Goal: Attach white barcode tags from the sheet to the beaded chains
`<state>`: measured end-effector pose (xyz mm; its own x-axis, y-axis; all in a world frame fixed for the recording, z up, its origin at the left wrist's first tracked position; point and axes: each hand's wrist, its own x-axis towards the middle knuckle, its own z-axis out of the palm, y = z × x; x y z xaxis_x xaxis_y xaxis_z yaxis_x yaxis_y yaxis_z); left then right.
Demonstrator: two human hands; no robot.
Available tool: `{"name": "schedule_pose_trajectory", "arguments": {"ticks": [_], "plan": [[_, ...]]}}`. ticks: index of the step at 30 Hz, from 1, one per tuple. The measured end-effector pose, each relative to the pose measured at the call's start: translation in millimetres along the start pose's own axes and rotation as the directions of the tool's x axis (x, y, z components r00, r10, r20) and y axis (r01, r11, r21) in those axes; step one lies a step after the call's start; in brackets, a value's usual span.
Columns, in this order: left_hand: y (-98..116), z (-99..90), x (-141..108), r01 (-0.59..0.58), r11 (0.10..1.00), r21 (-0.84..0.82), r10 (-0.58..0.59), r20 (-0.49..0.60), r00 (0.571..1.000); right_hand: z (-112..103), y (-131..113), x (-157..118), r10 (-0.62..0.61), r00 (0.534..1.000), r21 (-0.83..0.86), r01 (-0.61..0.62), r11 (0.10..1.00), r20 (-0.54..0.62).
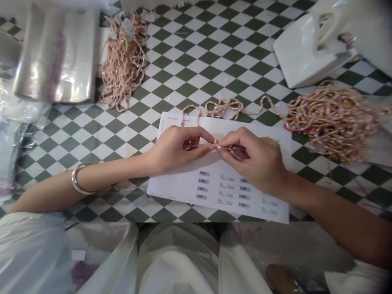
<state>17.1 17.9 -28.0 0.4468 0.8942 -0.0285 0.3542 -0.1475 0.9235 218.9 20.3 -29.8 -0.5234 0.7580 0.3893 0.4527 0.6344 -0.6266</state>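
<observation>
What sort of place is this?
Probably a small jewellery finishing or packing bench, though that's a judgement call. Heaps of pink-and-gold beaded chain, a sheet of printed barcode labels and a stack of clear plastic bags all point that way.

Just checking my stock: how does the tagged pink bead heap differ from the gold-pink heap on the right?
The pink beaded-strand heap carries white tags and looks paler; the gold-pink beaded-strand heap shows no tags and looks golder. The gold-pink heap also spreads wider. Both are tangled strands.
</observation>
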Motion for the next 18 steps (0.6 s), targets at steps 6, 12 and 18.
{"name": "schedule_pose_trajectory", "arguments": {"ticks": [6, 12, 18], "plan": [[2.6, -3.0, 4.2, 0.185, 0.968, -0.171, -0.177, 0.064, 0.982, 1.4, 1.8, 0.0, -0.151, 0.986, -0.144, 0.14, 0.98, -0.065], [3.7, -9.6, 6.6, 0.224, 0.959, -0.172, -0.208, 0.106, 0.972, 0.2, 4.6, -0.1, -0.347, 0.933, -0.307, 0.304, 0.902, -0.098], [0.1, -3.1, 3.6, 0.13, 0.977, -0.167, -0.128, 0.025, 0.991, -0.6, 4.0, -3.1, -0.146, 0.986, -0.375, 0.165, 0.912, 0.077]]}}
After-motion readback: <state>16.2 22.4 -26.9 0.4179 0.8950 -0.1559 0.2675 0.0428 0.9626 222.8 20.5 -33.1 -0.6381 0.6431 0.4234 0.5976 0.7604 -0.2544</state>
